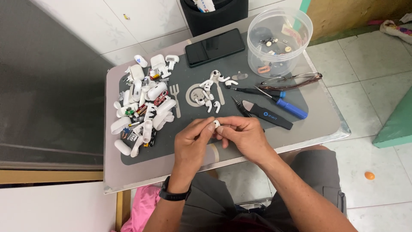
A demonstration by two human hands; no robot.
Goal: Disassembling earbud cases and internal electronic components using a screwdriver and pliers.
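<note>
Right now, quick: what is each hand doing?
Left hand: fingers pinched on the small white earbud piece.
Right hand: fingers closed on the same earbud piece from the other side.

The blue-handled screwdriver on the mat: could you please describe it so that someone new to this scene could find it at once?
Start at the clear round plastic tub at the far right of the small table. Just below it lie folded spectacles, then two slim tools side by side on the dark mat. The screwdriver is the one with the bright blue grip, unlike the flat black tool beside it.
</note>
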